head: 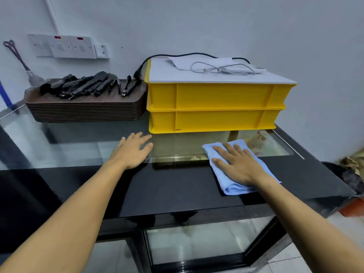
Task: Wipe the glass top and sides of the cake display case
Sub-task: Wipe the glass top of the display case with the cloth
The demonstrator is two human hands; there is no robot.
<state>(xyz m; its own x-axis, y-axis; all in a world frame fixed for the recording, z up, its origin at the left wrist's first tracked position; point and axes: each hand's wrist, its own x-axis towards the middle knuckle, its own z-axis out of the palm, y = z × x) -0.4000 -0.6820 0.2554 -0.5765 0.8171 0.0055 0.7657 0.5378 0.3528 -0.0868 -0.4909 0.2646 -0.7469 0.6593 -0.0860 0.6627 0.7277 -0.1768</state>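
Glass top (78, 150) of the display case lies under both hands. A blue cloth (226, 178) is pressed flat beneath the spread right hand (239, 164); the left hand (132, 150) rests open, empty. Wiping the top seems underway; next, sweeping toward the yellow crates (214, 107) is likely called for.

A pale grey wall (216, 26) fills the top of the frame. White switches and sockets (65, 46) sit on it at the upper left, with a thin white pipe (51, 14) running up above them. Light floor tiles (295, 261) show at the lower right.
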